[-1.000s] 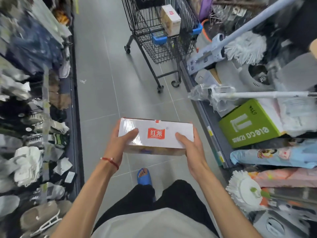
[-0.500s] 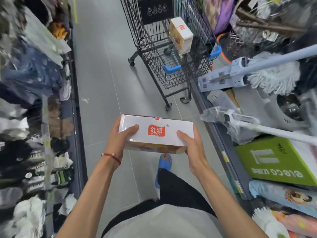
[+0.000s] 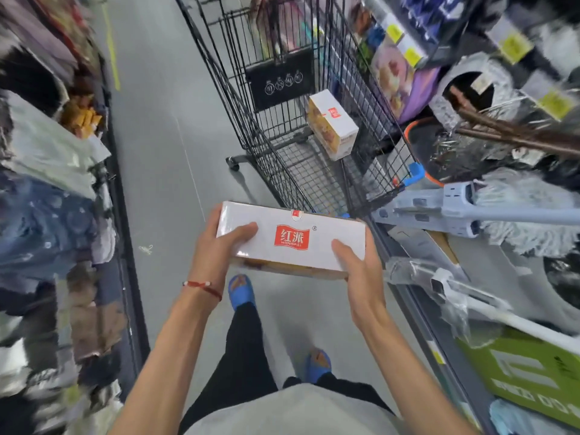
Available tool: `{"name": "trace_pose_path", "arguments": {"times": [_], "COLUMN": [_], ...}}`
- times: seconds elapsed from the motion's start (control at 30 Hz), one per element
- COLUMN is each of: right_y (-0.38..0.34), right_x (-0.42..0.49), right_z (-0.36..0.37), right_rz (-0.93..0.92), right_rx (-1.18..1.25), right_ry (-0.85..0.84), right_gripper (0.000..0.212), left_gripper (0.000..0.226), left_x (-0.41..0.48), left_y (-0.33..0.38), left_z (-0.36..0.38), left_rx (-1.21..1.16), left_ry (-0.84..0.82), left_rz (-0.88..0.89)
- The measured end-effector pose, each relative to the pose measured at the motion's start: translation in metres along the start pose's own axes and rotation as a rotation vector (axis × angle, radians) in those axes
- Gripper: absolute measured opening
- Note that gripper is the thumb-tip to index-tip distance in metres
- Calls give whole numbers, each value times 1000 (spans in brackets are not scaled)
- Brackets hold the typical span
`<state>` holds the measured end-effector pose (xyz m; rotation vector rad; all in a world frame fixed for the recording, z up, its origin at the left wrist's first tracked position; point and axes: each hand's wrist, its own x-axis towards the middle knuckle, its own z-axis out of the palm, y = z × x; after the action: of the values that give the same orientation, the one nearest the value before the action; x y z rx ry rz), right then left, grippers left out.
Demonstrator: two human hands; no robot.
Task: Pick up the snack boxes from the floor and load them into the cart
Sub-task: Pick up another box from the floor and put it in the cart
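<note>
Snack box point(image 3: 290, 238), white with a red logo on its top face, is held level in front of the person's body, above the grey floor point(image 3: 163, 146) and just short of the near end of the cart point(image 3: 282, 142). Taking that held box as the landmark and reading from left to right: well to its left runs a shelf of blurred packaged goods point(image 3: 47, 183) along the aisle edge. At the box's left end, the left hand point(image 3: 216, 249) wraps it, thumb lying on the top face and fingers underneath; a red cord bracelet point(image 3: 204, 287) circles that wrist. Below the box, two blue slippers point(image 3: 240, 291) stand on the floor, one forward and one back. Beyond the box, the black wire cart stands open-topped, and a second snack box point(image 3: 332, 124) rests tilted inside its basket, against the right-hand wire wall. At the box's right end, the right hand point(image 3: 357, 265) clasps it the same way, thumb on top and fingers curled under the lower edge. Right of the box, a pale blue mop point(image 3: 489, 211) lies across cluttered shelving, and lower right of it sits a green carton point(image 3: 527, 378).
</note>
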<state>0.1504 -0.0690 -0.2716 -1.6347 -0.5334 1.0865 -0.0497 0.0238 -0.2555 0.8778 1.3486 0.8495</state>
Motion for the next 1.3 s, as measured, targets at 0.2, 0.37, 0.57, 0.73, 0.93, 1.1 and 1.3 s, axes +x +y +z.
{"name": "trace_pose_path", "arguments": {"times": [0.2,0.37,0.57,0.73,0.93,1.1,1.3], "right_y": [-43,-67,-85,-103,-119,-117,-96], "right_x": [76,135,213,277,326,357,401], "right_z": [77,113,132,136,134,146,162], "right_rz": [25,47,92,143,194,230,337], "right_rx": [60,134,172,203,240,256,289], "right_ry": [166,306,431,455,475,564,659], "right_gripper": [56,59,45,45,42,52,64], "left_gripper": [35,40,38,46,48,56,46], "left_x": [128,214,307,376,440,492,562], "left_y": [81,126,161,181,191,191,165], "left_z": [-5,11,55,101,140,165,187], "left_rx": [150,262,338,392,443,534,629], "left_ry": [-193,-309,-397,-453,-544,-649,-815], "left_rz": [57,78,74,25,-63,-159,-256]}}
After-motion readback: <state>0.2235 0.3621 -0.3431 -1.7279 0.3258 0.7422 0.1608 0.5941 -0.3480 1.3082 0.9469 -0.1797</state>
